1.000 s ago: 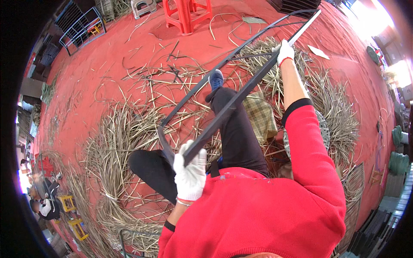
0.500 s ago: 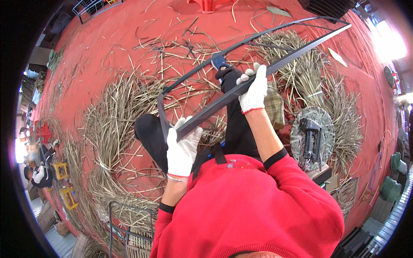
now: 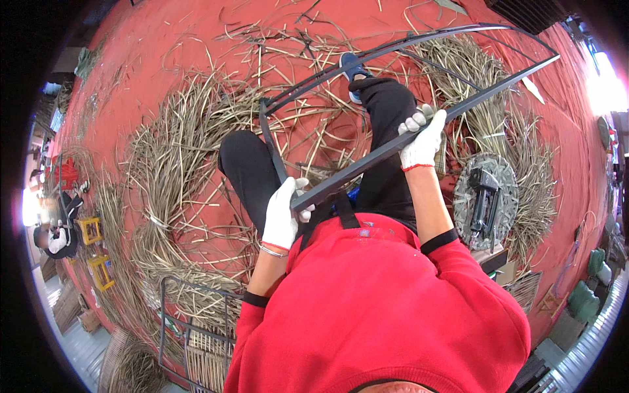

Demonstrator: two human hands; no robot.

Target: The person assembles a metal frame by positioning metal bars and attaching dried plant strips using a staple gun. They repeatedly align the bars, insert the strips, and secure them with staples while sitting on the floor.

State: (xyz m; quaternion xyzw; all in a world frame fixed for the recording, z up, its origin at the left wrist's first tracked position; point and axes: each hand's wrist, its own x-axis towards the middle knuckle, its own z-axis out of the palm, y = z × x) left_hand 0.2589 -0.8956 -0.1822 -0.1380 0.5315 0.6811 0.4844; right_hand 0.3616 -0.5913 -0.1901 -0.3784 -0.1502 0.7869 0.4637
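Note:
A dark metal frame (image 3: 367,160) slants across my lap, its long flat bar nearest me and a curved bar arching beyond it. My left hand (image 3: 282,213), in a white glove, is closed around the frame's near left corner, where a short bar meets the long one. Further along the long bar, my right hand (image 3: 424,141), gloved too, grips it with its fingers wrapped over the far edge. My black-trousered knees (image 3: 247,160) are spread beneath the frame.
Bundles of dry brown strips (image 3: 173,141) lie around me on the red floor (image 3: 157,52). At my right a black tool (image 3: 485,196) rests on a round grey pad (image 3: 464,216). A wire rack (image 3: 162,321) stands at the lower left. Yellow stools (image 3: 101,272) and another person (image 3: 60,239) are far left.
The frame and both hands have shifted right in the picture, the right hand slightly downward. My right leg and foot have also moved right, the foot farther away. Both hands keep hold.

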